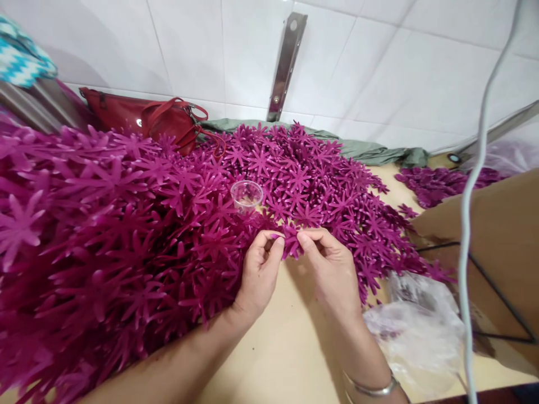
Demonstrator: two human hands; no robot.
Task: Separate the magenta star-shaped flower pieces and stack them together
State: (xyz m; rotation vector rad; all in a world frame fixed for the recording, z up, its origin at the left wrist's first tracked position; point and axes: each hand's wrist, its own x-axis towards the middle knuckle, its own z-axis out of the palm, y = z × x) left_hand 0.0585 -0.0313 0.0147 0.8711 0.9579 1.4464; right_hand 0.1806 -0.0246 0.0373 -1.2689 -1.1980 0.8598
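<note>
Between my hands is a purple artificial flower (291,242) with long narrow petals, held just above the table. My left hand (261,269) pinches its left side between thumb and forefinger. On its right side the thumb and fingertips of my right hand (330,266) are closed too. Petals partly hide behind the fingertips. A large heap of similar purple flowers (138,235) spreads to the left, and more flowers (303,179) lie loosely piled behind my hands. A small clear plastic cup (246,194) stands among them, just beyond my left hand.
A red handbag (168,120) rests against the tiled wall (189,50) behind the heap. To the right lie a crumpled clear plastic bag (421,331) and a cardboard box (497,252). A pale cable (465,224) hangs down in front of the box.
</note>
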